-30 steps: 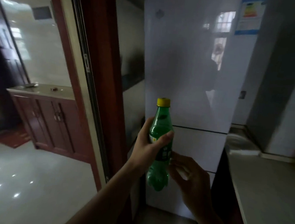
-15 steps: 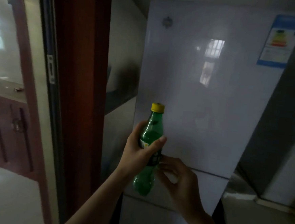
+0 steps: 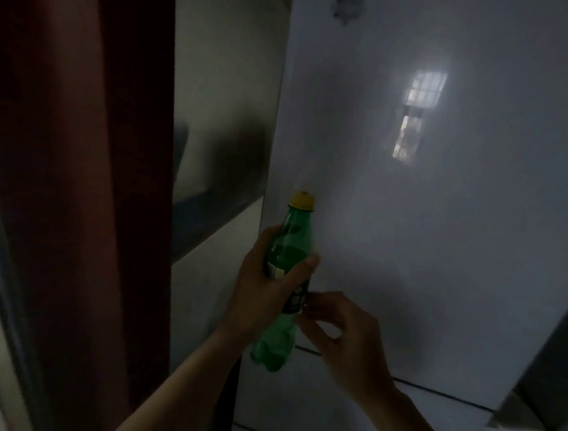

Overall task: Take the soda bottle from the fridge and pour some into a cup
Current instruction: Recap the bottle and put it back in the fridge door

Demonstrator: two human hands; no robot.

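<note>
Head view: I am watching the left hand [image 3: 263, 292] wrapping fingers and thumb round the middle of the green plastic soda bottle [image 3: 292, 238], which is hanging in front of the closed white fridge door [image 3: 444, 228], long axis near upright, yellow cap [image 3: 302, 200] uppermost. The right hand [image 3: 344, 335] is sitting just right of the lower label, fingers half curled; I cannot tell whether they are pinching it. I am judging the cap, up and left of that hand, the next reach; no cup is showing.
</note>
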